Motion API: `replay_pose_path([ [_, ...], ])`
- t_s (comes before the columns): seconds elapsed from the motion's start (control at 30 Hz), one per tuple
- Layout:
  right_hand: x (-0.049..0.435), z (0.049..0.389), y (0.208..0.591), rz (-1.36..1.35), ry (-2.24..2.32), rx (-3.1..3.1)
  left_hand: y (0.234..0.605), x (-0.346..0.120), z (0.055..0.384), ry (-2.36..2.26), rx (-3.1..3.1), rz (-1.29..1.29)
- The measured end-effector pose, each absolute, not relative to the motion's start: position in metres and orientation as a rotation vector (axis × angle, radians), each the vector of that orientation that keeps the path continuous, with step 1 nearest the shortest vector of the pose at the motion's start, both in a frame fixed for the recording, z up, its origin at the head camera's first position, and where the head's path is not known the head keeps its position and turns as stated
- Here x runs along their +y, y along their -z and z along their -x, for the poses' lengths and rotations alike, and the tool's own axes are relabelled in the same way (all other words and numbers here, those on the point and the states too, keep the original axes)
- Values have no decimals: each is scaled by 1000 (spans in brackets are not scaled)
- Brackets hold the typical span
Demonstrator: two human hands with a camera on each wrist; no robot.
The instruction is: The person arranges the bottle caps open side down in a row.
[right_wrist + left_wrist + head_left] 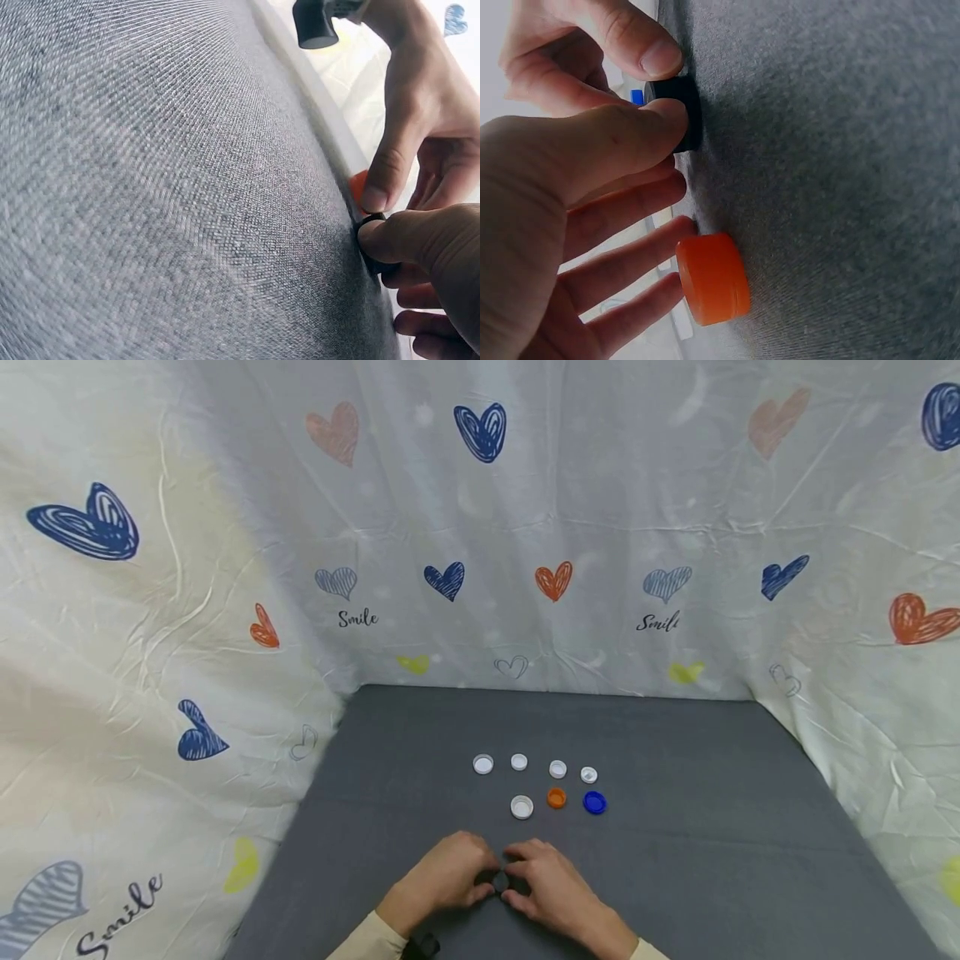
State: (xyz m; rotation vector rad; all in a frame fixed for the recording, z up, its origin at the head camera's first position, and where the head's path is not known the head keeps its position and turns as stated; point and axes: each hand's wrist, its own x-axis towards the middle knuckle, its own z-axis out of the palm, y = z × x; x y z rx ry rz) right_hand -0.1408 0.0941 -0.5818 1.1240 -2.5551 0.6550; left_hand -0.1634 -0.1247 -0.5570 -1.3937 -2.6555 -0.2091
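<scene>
A small black bottle cap [501,882] is on the grey tabletop between the two hands. My left hand [452,870] pinches it from the left, its thumb [664,120] pressed on the cap's side. From the other side my right hand [553,889] grips the same cap, with its thumb [382,234] against it. In the left wrist view an orange cap [714,279] stands on the cloth beside the left hand's outer fingers. That cap also shows partly behind the left thumb in the right wrist view; in the head view the left hand hides it.
Beyond the hands lie two rows of caps. The back row is several white caps [483,764]; the nearer row has a larger white cap [522,807], an orange cap [556,797] and a blue cap [595,802]. A heart-patterned curtain [600,527] hangs behind and beside the table.
</scene>
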Motion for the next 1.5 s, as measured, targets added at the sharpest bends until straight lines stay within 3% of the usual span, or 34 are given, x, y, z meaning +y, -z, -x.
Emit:
replay_pose_path([
  [0.4,102,149,571,-1120,-640,-2619,545,-125,169,264,-2721,1284],
  [1.0,135,197,528,-912,-518,-2592,510,-124,207,184,-2742,1043],
  [1.5,132,219,525,-907,-477,-2620,506,-99,231,189,-2824,982],
])
